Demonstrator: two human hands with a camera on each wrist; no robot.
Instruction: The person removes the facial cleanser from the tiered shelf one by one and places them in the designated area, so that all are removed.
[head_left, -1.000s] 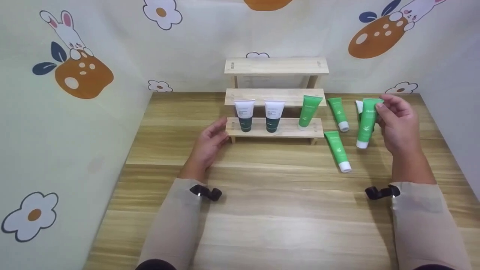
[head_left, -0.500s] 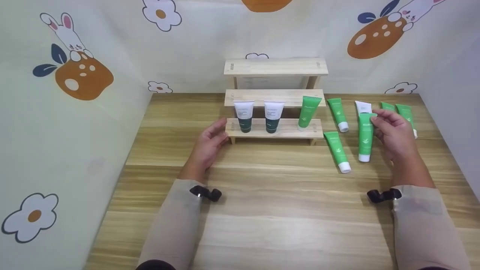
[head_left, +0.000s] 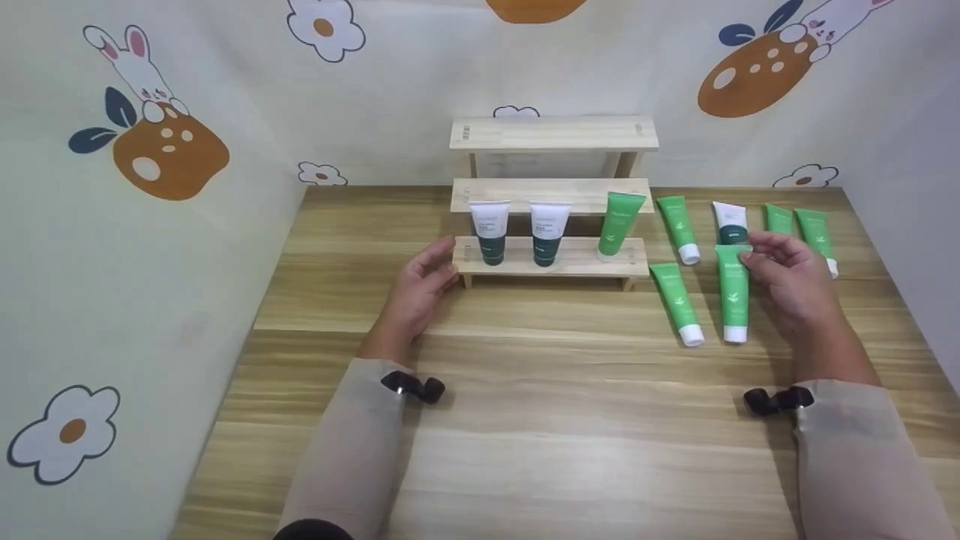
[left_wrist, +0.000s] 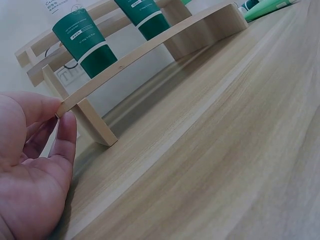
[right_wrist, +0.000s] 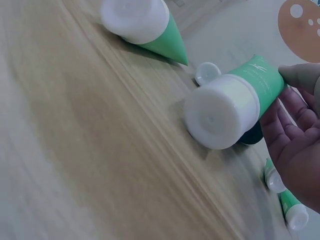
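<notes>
My right hand (head_left: 799, 281) pinches a green tube (head_left: 733, 296) by its flat end, white cap toward me; the right wrist view has that cap (right_wrist: 212, 117) close to the wood. At the stepped wooden shelf (head_left: 555, 135), my left hand (head_left: 420, 289) pinches the left end of the lowest step, seen closely in the left wrist view, where the thumb and a finger meet the shelf corner (left_wrist: 67, 102). Two white-and-dark-green tubes, one at the left (head_left: 490, 232) and one mid-step (head_left: 550, 232), stand on that step with a green tube (head_left: 621, 225) at its right.
Green tubes lie right of the shelf, one farther back (head_left: 679, 229) and one nearer (head_left: 677, 304). A white-and-dark-green tube (head_left: 730, 217) lies behind my right hand, with two more green tubes (head_left: 814, 232) beyond. Printed cloth walls (head_left: 390, 90) border the wooden table (head_left: 555, 420).
My right hand has brought the green tube toward me and lower, uncovering the white-and-dark-green tube and two green ones behind. The left hand stays at the shelf.
</notes>
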